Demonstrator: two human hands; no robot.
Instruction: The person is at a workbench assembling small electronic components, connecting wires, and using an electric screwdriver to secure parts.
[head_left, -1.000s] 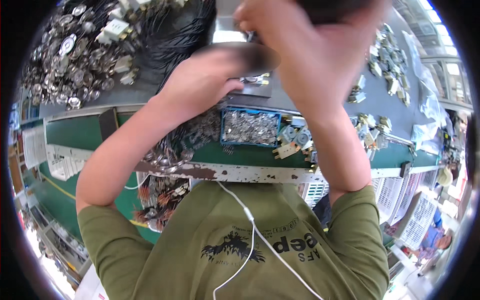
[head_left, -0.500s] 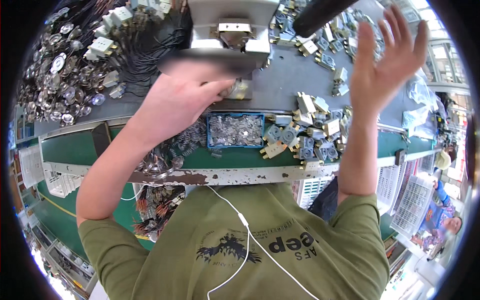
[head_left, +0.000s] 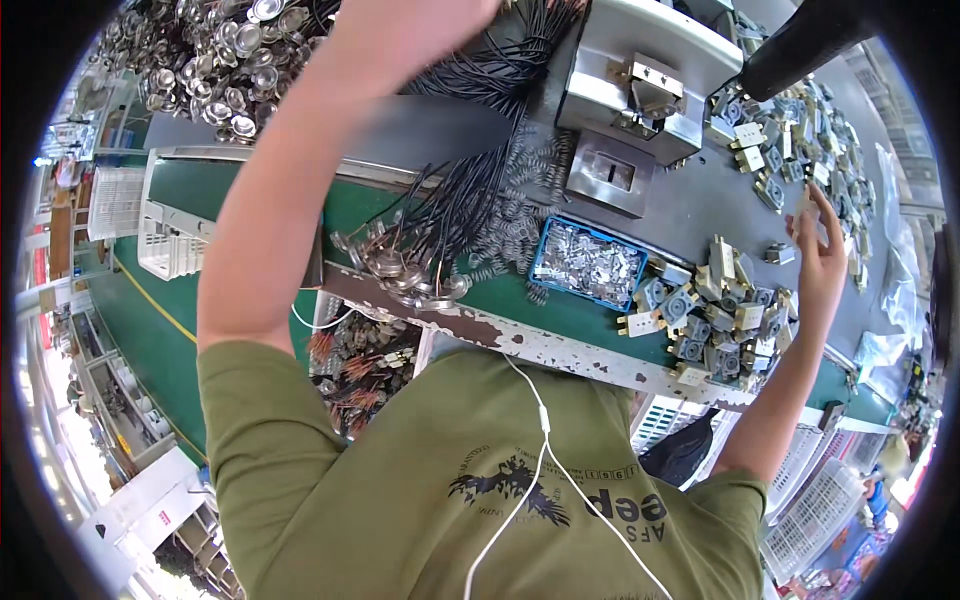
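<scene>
Holding right hand [head_left: 823, 252] loosely spread at 3 o'clock; cannot tell grip of left hand [head_left: 440, 18] at 12; with plugs [head_left: 748, 317] left loose, block [head_left: 608, 174] bare.

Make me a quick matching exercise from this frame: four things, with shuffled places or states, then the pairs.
Things:
1. Blue tray
2. Black cables
3. Metal block
4. Right hand

Places or states:
A. Slotted, just below the white machine
B. Furthest right of the four
C. Filled with small metal pieces
D. Bundled, left of the coil springs

Pairs: 1-C, 2-D, 3-A, 4-B
</scene>
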